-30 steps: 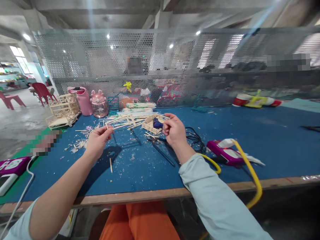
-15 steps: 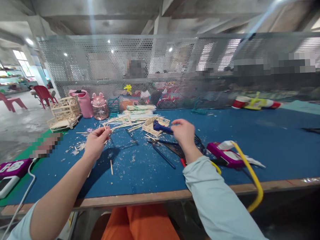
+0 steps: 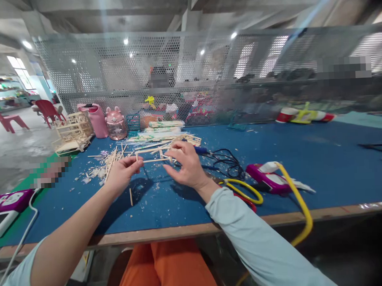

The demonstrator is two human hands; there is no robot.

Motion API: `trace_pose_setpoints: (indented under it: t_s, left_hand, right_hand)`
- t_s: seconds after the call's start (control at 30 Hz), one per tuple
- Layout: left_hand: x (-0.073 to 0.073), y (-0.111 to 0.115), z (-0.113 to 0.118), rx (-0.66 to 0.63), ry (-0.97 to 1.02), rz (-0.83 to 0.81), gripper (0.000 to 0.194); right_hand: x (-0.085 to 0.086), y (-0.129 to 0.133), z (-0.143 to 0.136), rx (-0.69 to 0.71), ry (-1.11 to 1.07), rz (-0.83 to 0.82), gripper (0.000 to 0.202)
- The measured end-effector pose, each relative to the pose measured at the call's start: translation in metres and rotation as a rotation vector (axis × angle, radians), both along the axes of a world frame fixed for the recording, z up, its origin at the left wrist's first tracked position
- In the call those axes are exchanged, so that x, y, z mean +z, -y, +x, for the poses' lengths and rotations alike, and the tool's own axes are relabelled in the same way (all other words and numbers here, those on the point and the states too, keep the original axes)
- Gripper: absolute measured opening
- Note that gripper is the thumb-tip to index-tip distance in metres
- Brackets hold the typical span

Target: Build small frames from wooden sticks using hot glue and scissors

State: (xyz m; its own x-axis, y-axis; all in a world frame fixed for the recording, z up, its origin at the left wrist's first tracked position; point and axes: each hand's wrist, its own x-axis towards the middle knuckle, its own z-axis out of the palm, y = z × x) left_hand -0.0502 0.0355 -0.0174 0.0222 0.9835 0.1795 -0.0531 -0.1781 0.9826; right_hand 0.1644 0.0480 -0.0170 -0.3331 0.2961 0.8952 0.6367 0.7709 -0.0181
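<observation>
My left hand pinches the left end of a small rectangular frame of thin wooden sticks, held above the blue table mat. My right hand is at the frame's right end, thumb and fingers apart around it; whether a fingertip touches it I cannot tell. Just behind my right hand lies a blue tool that looks like a glue gun, partly hidden. Loose wooden sticks and pale scraps lie beyond my left hand. A single stick rests on the mat nearer me.
Yellow-handled and red-handled tools lie by my right wrist, near black cords and a purple power strip with a yellow cable. Stick structures, a pink bottle and a clear jar stand at the back left.
My right hand has let go of the blue tool and moved left to the stick frame. The frame, hardly visible before, now shows turned across in front of my left hand.
</observation>
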Motion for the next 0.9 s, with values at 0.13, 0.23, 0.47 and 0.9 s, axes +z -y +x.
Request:
trace_pose_setpoints:
  t_s: [0.13, 0.23, 0.47, 0.9]
  left_hand:
    - [0.001, 0.003, 0.001, -0.01, -0.043, 0.004, 0.04]
    - [0.0, 0.001, 0.0, -0.017, -0.062, 0.012, 0.039]
    - [-0.005, -0.006, -0.002, -0.074, 0.058, -0.038, 0.05]
    - [-0.003, -0.005, -0.01, -0.022, -0.084, 0.044, 0.044]
  right_hand:
    - [-0.001, -0.002, -0.003, -0.005, 0.08, 0.03, 0.012]
    - [-0.003, -0.007, -0.002, 0.004, 0.104, 0.001, 0.012]
    - [-0.008, -0.01, -0.002, 0.006, 0.093, -0.076, 0.015]
    - [-0.008, -0.011, -0.001, 0.038, 0.042, -0.091, 0.014]
